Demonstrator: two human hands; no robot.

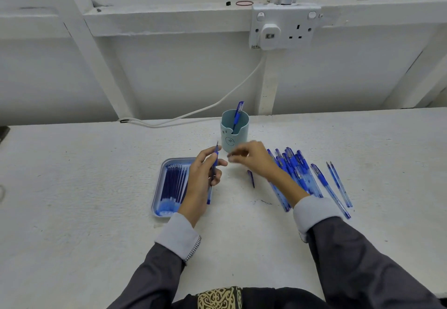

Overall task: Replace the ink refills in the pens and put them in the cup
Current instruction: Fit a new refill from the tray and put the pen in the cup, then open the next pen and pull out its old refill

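Note:
My left hand [203, 175] grips a blue pen [210, 196] upright, its thin tip pointing up beside the cup. My right hand [254, 160] hovers just right of it, blurred, with the fingertips drawn together; whether they pinch a small part I cannot tell. A pale blue-green cup [238, 134] stands behind the hands with one blue pen [239, 111] leaning in it. A light blue tray [157, 187] of several dark blue refills [173, 183] lies under my left wrist. A pile of blue pens [296, 171] lies under my right forearm. A small blue pen part [251, 178] lies between my hands.
Two thin refills [339, 184] lie at the far right of the pile. A white cable [217, 102] runs from the wall socket [285, 27] down onto the white table [96, 187] behind the cup.

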